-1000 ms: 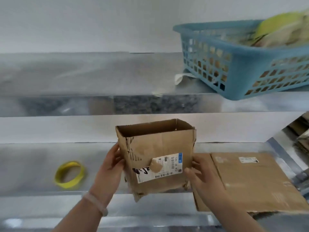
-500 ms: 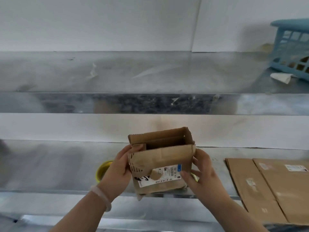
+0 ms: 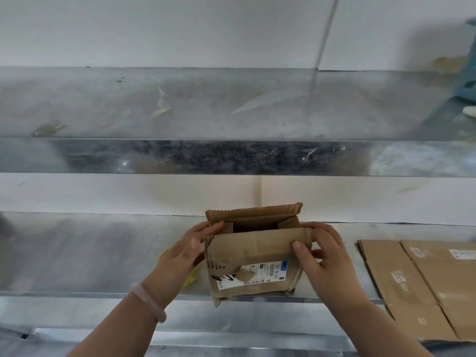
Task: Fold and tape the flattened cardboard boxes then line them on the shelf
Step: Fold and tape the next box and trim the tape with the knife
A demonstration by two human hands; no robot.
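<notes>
My left hand (image 3: 180, 258) hides most of the yellow roll (image 3: 192, 278). The picture's right edge cuts off the flattened cardboard (image 3: 412, 284) and the blue basket (image 3: 470, 73). I can't read the label (image 3: 260, 274) print.

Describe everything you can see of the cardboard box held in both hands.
The cardboard box is small, brown and worn, with creased, frayed edges. It stands upright, top open: back flap up, side flaps folded inward. A white shipping label with a barcode, partly torn, is on its front. The left hand grips its left side, the right hand its top right corner, over the front edge of the metal shelf.
</notes>
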